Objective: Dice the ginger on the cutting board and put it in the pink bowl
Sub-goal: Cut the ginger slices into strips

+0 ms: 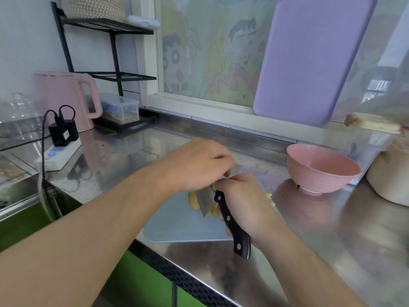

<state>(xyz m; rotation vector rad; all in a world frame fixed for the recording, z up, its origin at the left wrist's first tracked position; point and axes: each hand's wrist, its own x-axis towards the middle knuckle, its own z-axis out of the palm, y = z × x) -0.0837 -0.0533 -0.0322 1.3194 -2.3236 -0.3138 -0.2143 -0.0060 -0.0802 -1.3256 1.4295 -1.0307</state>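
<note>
Ginger (194, 201), still in large yellow pieces on the cutting board (177, 224), lies under the knife (230, 220) gripped by the right hand (243, 200), left hand (199, 165) fingers curled at the blade, while the pink bowl (321, 169) at 2 o'clock looks empty, so dicing seems unfinished.

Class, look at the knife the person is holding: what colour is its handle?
Black, with silver rivets; the knife handle shows in the head view, gripped by the right hand.

Ginger (194, 201): pale yellow pieces, mid-frame on the grey-blue cutting board (177, 227), partly hidden by the knife (230, 220) blade; small bits near the board's right edge. Pink bowl (323, 168): upright, right of the board, contents can't tell.
</note>
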